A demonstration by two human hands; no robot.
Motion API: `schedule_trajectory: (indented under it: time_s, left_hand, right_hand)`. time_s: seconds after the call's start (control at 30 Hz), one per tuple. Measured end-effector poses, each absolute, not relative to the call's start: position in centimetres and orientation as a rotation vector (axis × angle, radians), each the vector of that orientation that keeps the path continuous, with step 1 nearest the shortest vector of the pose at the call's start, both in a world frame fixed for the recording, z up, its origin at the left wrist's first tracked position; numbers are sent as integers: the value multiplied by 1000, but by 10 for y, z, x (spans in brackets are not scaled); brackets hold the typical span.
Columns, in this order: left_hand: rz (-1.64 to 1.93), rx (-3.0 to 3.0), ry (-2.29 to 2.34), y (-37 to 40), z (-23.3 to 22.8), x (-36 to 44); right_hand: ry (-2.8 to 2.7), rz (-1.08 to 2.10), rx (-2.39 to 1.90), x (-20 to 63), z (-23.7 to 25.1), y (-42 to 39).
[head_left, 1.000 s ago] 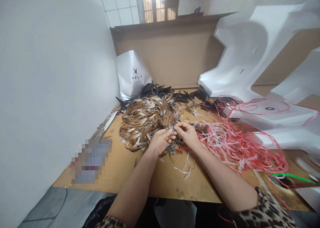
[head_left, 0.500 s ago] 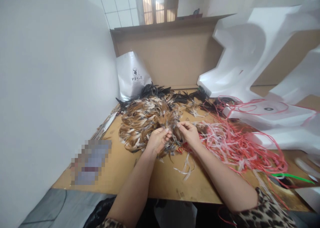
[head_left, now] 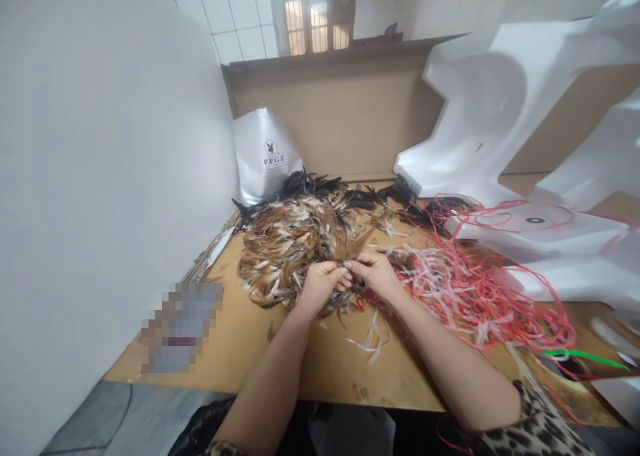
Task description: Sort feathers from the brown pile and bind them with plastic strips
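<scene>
Hands: The left hand (head_left: 323,281) and the right hand (head_left: 376,275) meet fingertip to fingertip at the near edge of a heap of feathers, both curled shut in a pinch on a small bunch of brown feathers (head_left: 353,244) that fans up and away from the fingers.
Feathers: The feather pile (head_left: 287,243), brown and white with grey flecks, spreads across the middle of the tabletop (head_left: 320,369); black feathers (head_left: 313,183) lie along its far edge.
Strips: A tangle of red and pink strips (head_left: 470,289) sprawls to the right of the hands, touching the feathers near the right wrist; a few pale strips (head_left: 373,336) lie loose on the board between the forearms.
Bag: A white bag (head_left: 265,153) printed with a rabbit logo and the letters PPGZ stands upright behind the pile, against a brown cardboard panel (head_left: 345,116).
Foam: Large white moulded foam pieces (head_left: 500,116) lean and lie along the right side, some red strips looped over the lowest piece.
Left side: A plain white wall (head_left: 100,163) runs along the tabletop's left edge; near it on the board sits a blurred object that cannot be made out.
Sleeves: A leopard-print sleeve (head_left: 540,429) shows at the right elbow.
Green strip: One bright green strip (head_left: 585,356) lies at the far right, beside the red tangle.
</scene>
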State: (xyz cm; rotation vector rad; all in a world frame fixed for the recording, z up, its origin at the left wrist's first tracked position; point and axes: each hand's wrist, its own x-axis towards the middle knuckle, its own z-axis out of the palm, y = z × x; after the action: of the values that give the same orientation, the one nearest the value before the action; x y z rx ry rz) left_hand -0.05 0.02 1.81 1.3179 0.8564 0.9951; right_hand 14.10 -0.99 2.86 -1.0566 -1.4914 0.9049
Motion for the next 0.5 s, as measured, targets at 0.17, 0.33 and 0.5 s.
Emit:
schedule_trajectory:
  time_s: [0.17,0.33,0.5]
  left_hand:
    - [953,1307,849,2,17,-3]
    - [947,1358,845,3,16,-4]
    - [993,1465,887,0,18,-1]
  right_hand:
    - [-1554,925,-1029,144,32,-11]
    - [-1580,975,-1006,145,32,-13]
    - [-1489,872,-1099,139,27,-12]
